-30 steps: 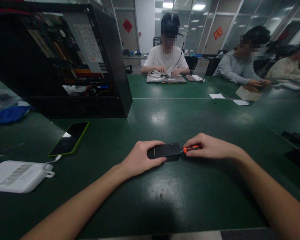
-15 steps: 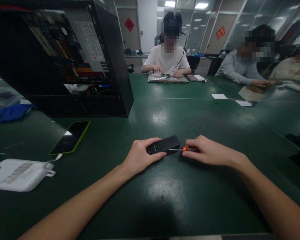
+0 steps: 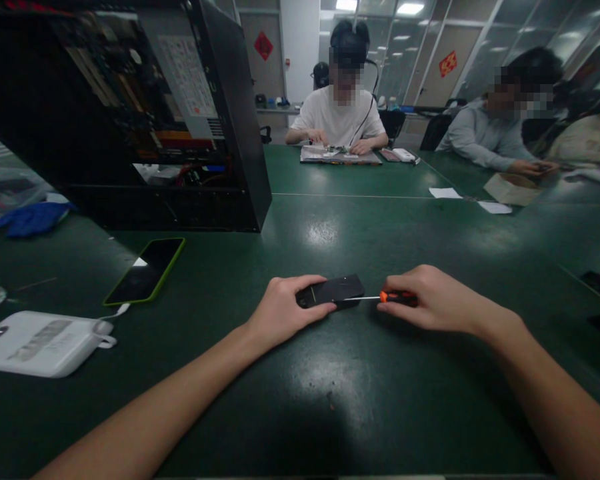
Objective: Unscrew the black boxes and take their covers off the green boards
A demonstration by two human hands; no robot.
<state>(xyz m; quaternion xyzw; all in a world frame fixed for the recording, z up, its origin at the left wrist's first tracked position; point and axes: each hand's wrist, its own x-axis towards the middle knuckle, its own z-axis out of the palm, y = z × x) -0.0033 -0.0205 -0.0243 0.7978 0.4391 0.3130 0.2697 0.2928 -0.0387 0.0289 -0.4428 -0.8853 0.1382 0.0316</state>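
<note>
The black, slab-shaped casing (image 3: 341, 289), on or just above the glossy green tabletop (image 3: 430, 407), is gripped at its left end by the left hand (image 3: 283, 308). The right hand (image 3: 437, 300) holds an orange-and-black-handled screwdriver (image 3: 385, 297), shaft along the casing's near side. Work seems under way; the casing looks whole, any loosening undiscernible.

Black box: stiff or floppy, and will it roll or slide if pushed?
The black box is probably stiff: its edges look straight in the left hand's grip. Its flat sides make rolling unlikely. Released and pushed, it may slide, since the table looks glossy. Weight I can't tell.
</note>
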